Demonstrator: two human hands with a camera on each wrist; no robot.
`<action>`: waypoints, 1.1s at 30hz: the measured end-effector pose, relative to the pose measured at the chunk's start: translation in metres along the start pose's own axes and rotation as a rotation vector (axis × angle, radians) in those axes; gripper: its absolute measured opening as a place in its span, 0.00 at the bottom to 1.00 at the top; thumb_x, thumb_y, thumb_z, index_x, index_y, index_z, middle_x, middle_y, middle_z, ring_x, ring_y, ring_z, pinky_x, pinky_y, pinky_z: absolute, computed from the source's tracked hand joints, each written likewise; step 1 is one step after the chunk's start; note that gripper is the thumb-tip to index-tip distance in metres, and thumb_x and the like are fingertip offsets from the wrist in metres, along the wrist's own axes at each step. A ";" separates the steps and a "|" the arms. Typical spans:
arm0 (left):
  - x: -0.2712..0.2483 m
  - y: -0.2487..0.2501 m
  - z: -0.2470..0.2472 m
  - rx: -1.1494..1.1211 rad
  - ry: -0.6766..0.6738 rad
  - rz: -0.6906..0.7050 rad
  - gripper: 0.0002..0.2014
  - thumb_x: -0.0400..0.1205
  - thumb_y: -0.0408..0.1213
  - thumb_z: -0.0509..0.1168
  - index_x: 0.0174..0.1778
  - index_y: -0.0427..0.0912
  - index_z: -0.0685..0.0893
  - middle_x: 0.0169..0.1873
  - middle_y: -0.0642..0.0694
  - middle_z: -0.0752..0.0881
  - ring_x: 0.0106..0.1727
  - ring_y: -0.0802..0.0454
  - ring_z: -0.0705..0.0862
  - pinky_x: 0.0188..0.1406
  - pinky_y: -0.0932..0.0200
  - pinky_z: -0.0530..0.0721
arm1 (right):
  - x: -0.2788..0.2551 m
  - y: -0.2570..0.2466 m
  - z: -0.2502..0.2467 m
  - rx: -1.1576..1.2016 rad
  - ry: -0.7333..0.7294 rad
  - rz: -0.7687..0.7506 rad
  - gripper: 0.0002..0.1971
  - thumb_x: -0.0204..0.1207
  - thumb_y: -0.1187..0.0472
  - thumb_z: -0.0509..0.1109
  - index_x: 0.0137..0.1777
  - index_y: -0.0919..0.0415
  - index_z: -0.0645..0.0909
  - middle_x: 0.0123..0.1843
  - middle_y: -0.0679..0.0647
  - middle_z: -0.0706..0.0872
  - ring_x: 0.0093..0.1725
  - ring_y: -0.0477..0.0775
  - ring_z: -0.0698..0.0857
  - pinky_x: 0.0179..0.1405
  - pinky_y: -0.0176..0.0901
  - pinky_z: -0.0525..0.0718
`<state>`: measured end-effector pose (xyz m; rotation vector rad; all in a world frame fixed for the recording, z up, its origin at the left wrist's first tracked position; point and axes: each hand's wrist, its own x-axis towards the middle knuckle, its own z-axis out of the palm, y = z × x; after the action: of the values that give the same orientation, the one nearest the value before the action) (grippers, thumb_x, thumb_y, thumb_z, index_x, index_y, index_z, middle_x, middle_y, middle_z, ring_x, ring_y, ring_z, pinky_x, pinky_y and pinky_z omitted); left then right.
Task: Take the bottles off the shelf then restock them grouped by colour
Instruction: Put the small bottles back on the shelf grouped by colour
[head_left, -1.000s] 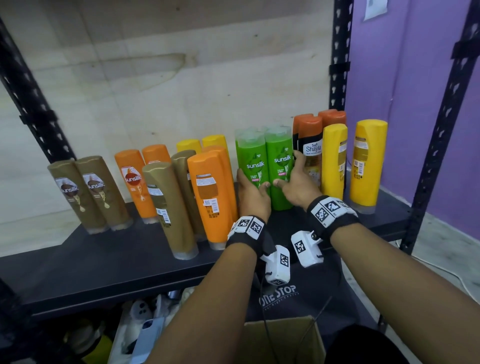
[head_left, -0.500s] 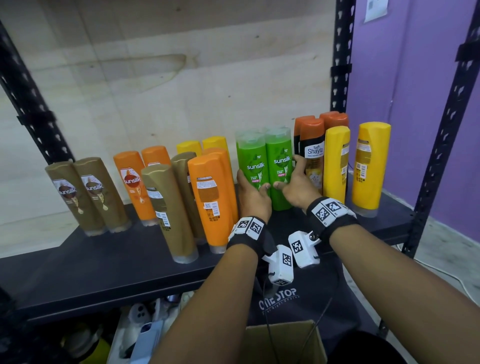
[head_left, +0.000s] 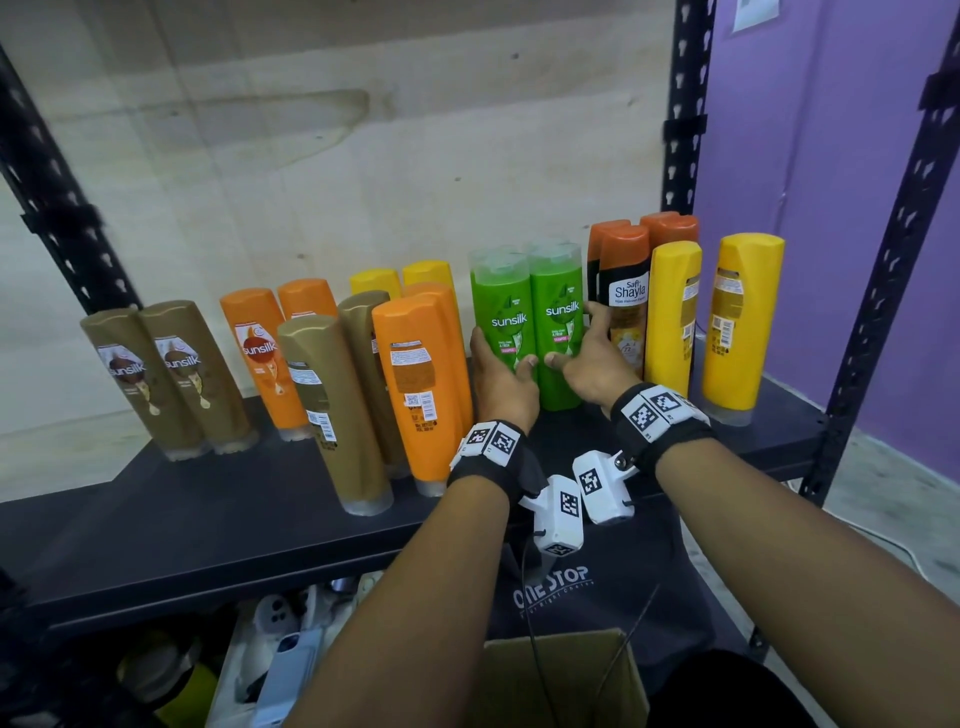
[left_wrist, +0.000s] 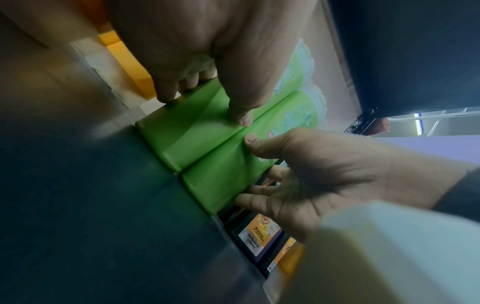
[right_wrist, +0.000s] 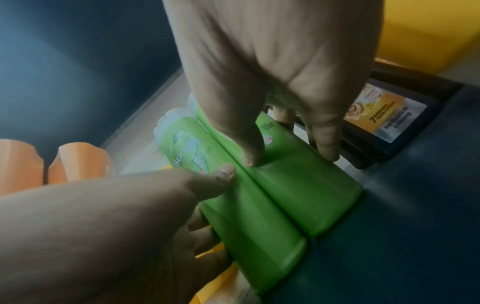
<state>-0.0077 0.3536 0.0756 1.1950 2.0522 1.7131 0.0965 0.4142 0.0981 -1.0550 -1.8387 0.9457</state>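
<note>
Two green Sunsilk bottles stand side by side, touching, on the black shelf. My left hand grips the left green bottle, thumb on its front and fingers round its left side. My right hand grips the right green bottle the same way, fingers behind its right edge. In the left wrist view the left green bottle and right green bottle both rest on the shelf. In the right wrist view both thumbs meet near the seam between the left green bottle and the right green bottle.
Brown bottles stand at the left, then orange bottles and brown ones mixed, with yellow bottles behind. Right of the green pair stand dark Shayla bottles and two yellow bottles. A cardboard box sits below.
Both hands stay on the green pair, which has not visibly shifted on the shelf. Only the head view has moved a little.
</note>
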 end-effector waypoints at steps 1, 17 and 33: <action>-0.001 0.001 -0.001 -0.006 -0.003 -0.004 0.40 0.87 0.36 0.68 0.89 0.49 0.52 0.78 0.42 0.75 0.77 0.40 0.77 0.78 0.40 0.76 | -0.001 0.000 0.000 0.009 -0.003 0.000 0.41 0.81 0.64 0.75 0.84 0.51 0.51 0.79 0.58 0.76 0.72 0.62 0.81 0.75 0.63 0.79; -0.070 0.010 -0.047 0.334 -0.117 0.124 0.18 0.88 0.46 0.64 0.70 0.40 0.84 0.58 0.39 0.91 0.59 0.40 0.89 0.56 0.52 0.86 | -0.052 -0.016 -0.034 -0.363 -0.133 -0.053 0.21 0.84 0.49 0.70 0.74 0.56 0.78 0.67 0.55 0.86 0.66 0.56 0.84 0.66 0.50 0.82; -0.126 0.034 -0.142 0.459 0.341 0.468 0.14 0.82 0.43 0.70 0.61 0.42 0.82 0.61 0.42 0.76 0.63 0.42 0.77 0.57 0.48 0.80 | -0.114 -0.062 -0.008 -0.622 -0.187 -0.240 0.13 0.86 0.56 0.63 0.46 0.61 0.85 0.43 0.58 0.87 0.41 0.58 0.88 0.47 0.59 0.90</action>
<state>0.0010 0.1639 0.1075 1.7370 2.6368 1.7874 0.1228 0.2895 0.1251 -1.0866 -2.4345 0.3354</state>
